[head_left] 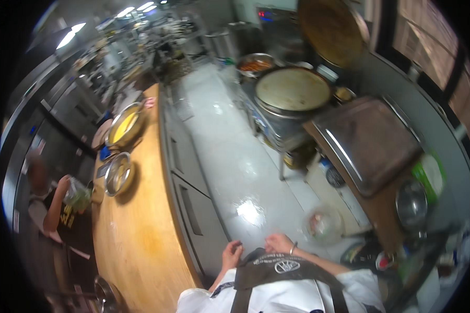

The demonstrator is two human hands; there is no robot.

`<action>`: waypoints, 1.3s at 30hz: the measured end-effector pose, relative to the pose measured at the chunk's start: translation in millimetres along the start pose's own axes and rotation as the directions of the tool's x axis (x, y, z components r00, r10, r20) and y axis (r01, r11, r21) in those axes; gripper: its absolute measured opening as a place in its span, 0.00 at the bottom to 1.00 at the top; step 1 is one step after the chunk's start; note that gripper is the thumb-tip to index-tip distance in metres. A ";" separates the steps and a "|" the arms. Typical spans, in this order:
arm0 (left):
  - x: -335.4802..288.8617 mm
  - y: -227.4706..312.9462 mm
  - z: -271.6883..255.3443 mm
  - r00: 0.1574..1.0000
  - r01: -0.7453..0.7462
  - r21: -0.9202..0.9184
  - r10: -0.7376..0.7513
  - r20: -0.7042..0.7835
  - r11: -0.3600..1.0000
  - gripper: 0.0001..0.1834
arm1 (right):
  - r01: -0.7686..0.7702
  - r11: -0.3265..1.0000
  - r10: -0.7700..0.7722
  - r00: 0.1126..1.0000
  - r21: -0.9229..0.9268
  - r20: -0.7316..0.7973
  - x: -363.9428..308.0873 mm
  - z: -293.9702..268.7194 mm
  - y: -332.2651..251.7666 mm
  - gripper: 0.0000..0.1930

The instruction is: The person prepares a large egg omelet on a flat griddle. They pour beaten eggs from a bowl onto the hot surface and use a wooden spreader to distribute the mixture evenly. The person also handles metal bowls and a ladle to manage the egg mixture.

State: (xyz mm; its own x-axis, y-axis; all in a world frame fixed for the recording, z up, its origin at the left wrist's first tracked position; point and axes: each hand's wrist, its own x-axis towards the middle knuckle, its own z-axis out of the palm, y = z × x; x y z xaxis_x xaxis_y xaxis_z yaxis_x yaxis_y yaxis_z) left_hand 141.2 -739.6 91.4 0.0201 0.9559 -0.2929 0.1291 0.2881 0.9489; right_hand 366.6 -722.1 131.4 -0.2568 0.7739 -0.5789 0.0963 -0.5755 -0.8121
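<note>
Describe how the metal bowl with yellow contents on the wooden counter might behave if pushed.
The bowl would probably feel stiff, since its wall looks like shiny metal. Its yellow contents likely add weight and, if runny, could slosh; their thickness is hard to tell. On the flat-looking wooden counter, it may slide rather than roll.

Head view: one wide fisheye, left of a side-by-side pair worn on the head. Looks down and forward, upright, unmirrored; straight edges bow toward the rim. Close, lower edge: dark apron (287, 274), left hand (232, 255), right hand (279, 243). Middle range: wooden counter (141, 224) left, floor (230, 141) centre, round griddle (293, 89) right. Far, top left: ceiling lights (71, 35).
</note>
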 end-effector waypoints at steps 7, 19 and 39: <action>46.5 4.6 -22.5 0.982 0.103 -0.097 -0.117 -0.148 0.990 0.15 | -0.069 0.998 0.069 0.991 -0.001 0.110 78.9 2.8 -33.3 0.12; 304.1 89.4 -115.5 0.991 -0.016 -0.112 0.001 -0.133 0.994 0.14 | -0.052 0.996 0.066 0.972 0.067 -0.224 253.6 -64.2 -173.0 0.12; 744.9 222.6 -218.0 0.932 0.053 -0.189 -0.116 -0.342 0.981 0.14 | 0.231 0.969 -0.238 0.969 -0.089 -0.072 742.1 -140.1 -605.6 0.12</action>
State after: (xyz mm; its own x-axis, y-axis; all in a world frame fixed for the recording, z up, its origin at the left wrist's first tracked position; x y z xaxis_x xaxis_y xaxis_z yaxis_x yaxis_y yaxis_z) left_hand -31.2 49.0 110.0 -0.3358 0.8772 -0.3431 -0.0595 0.3437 0.9372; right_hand 252.4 237.7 183.4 -0.2027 0.9054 -0.3729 0.1198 -0.3551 -0.9271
